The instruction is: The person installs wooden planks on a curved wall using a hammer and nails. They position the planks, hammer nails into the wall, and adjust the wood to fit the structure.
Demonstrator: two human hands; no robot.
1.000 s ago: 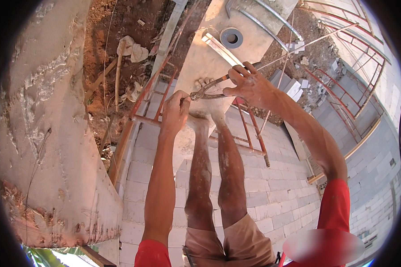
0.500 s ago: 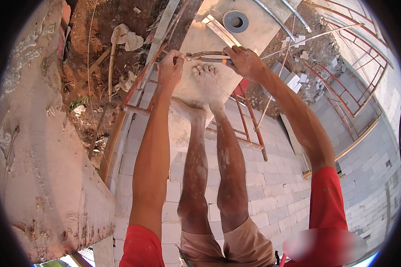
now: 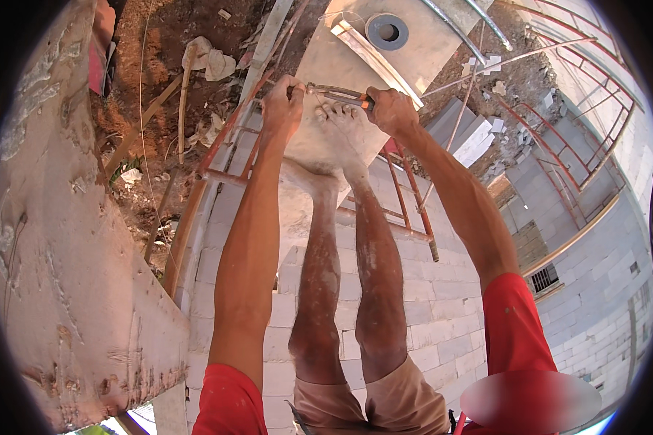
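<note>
In front of me, above my bare feet (image 3: 337,123), my right hand (image 3: 393,111) is wrapped round the handles of pincers (image 3: 337,93) with orange and black grips. Their metal head points left, toward my left hand (image 3: 281,109). That hand is closed, its thumb and fingers pressed together beside the pincers' head. Whatever it pinches is too small or hidden to make out. Both feet rest on a pale board (image 3: 305,210), which extends forward beneath the tool.
A grey ring-shaped roll (image 3: 374,32) and a wooden strip (image 3: 377,61) lie on the board. Red scaffold frames (image 3: 406,188) stand below it. A rough concrete wall (image 3: 72,254) rises at left, a grey block wall (image 3: 588,268) at right. Rubble and sticks cover the soil at far left.
The pincers' handles, spread apart earlier, have come closer together in my right hand. My right elbow has drawn inward. My left hand has shifted slightly.
</note>
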